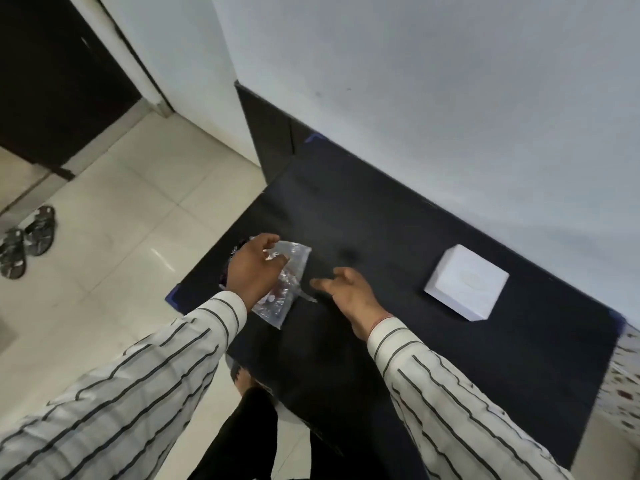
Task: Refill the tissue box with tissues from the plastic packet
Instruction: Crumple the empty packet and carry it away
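A clear plastic packet (287, 282) with red and white print lies on the black table (415, 237) near its left edge. My left hand (251, 268) rests over the packet's top end, fingers curled around it. My right hand (349, 289) hovers just right of the packet, fingers spread, touching nothing. The white tissue box (465, 282) sits upright on the table to the right, close to the wall. Whether tissues are inside the packet is hard to tell.
A white wall (450, 98) runs along the table's far edge. Cream floor tiles (121, 237) spread to the left, with a pair of sandals (26, 242) on them. A dark door (52, 81) stands at upper left. My legs show below the table's near edge.
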